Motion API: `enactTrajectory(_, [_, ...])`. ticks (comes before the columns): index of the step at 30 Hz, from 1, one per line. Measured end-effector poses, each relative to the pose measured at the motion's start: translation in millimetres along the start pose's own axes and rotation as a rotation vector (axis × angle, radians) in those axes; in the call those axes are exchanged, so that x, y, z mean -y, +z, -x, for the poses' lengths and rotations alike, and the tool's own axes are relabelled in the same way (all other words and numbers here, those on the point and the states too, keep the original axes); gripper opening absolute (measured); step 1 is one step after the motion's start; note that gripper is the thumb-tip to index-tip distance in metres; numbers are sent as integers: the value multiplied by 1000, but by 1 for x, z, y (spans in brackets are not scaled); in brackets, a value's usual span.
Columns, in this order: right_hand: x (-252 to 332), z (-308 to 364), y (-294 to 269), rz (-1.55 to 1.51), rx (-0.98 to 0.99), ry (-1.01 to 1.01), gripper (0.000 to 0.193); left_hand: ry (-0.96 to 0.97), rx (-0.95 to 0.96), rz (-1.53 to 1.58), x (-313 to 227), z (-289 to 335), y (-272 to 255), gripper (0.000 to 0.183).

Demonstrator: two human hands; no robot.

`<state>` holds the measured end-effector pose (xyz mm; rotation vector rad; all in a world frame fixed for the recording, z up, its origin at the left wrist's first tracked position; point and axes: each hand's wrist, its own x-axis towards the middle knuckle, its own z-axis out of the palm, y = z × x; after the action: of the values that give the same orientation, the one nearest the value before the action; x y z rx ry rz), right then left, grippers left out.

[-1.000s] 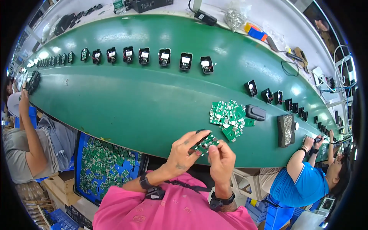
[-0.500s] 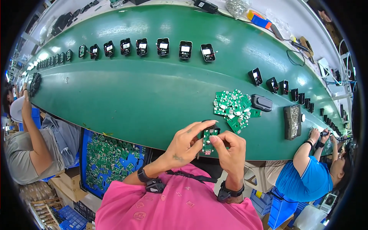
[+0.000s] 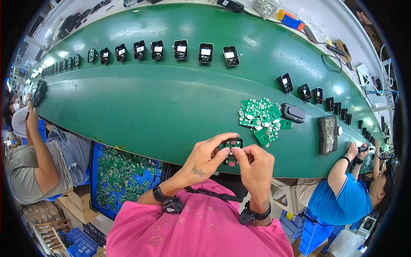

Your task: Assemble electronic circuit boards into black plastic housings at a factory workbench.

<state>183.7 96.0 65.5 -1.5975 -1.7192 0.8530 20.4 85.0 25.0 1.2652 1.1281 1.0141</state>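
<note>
Over the near table edge, both my hands grip a small black plastic housing (image 3: 233, 141) from its two sides. A green circuit board (image 3: 231, 156) with a red part at its lower end lies in the housing, as far as I can see. My left hand (image 3: 206, 156) curls round the left side, thumb on the board. On the other side my right hand (image 3: 257, 164) wraps the housing, its thumb also pressing the board. Beyond them sits a loose pile of green circuit boards (image 3: 262, 120), with a closed dark case (image 3: 293, 113) beside it.
Black housings (image 3: 206, 52) stand in a long row across the green table (image 3: 158, 94). A black box of small metal parts (image 3: 328, 136) is at the right. A blue tray (image 3: 94, 184) of boards sits below left. Co-workers (image 3: 342, 192) sit at both sides.
The circuit board has tilted and now lies deeper in the black housing. My left thumb has come onto the board beside my right thumb.
</note>
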Motion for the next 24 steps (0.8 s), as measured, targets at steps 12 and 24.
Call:
enactTrajectory(12, [-4, -1, 20, -123, 93, 8, 31, 60, -190, -70, -6, -6, 11, 33])
enactTrajectory(24, [-14, -32, 82, -138, 171, -97, 38, 148, -408, -236, 19, -4, -27, 31])
